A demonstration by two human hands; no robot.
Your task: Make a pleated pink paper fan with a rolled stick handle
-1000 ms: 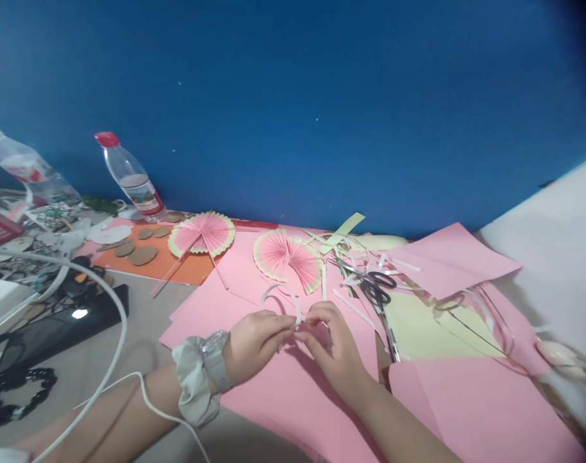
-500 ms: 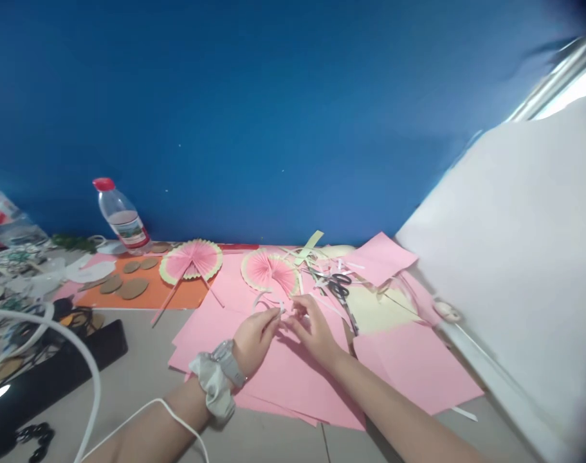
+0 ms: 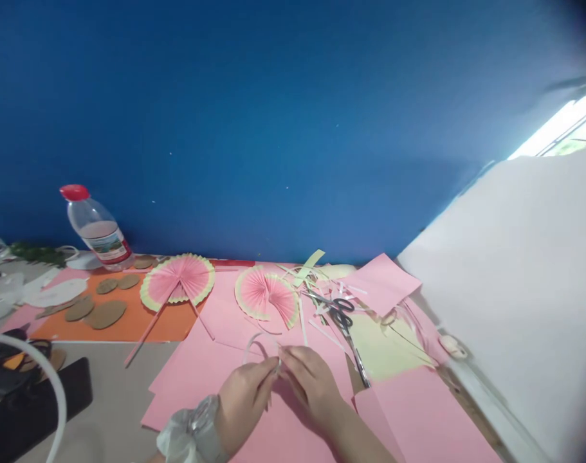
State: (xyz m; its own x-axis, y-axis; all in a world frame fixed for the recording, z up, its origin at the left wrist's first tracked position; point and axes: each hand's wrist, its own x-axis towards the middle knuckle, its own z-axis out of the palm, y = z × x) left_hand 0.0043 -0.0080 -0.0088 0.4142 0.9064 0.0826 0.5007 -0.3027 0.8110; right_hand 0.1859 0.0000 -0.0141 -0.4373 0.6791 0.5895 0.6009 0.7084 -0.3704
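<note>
My left hand, with a watch and a pale scrunchie at its wrist, pinches a thin whitish strip that curls up above the fingers. My right hand meets it fingertip to fingertip, closed around the same small spot. Exactly what lies between the fingertips is too small to make out. Beneath both hands are pink paper sheets. Just beyond them lies a pleated pink fan with a yellow-green edge, partly spread. Farther left is a round pleated fan with two pink sticks.
Scissors and paper scraps lie to the right, near a pale yellow sheet. On the left are cardboard discs on orange paper, a plastic bottle and a black device. A blue wall rises behind.
The view has shifted, so the hands and table sit lower in the picture. My right hand's fingers have come closer against my left fingertips, and the strip's curl shows more clearly.
</note>
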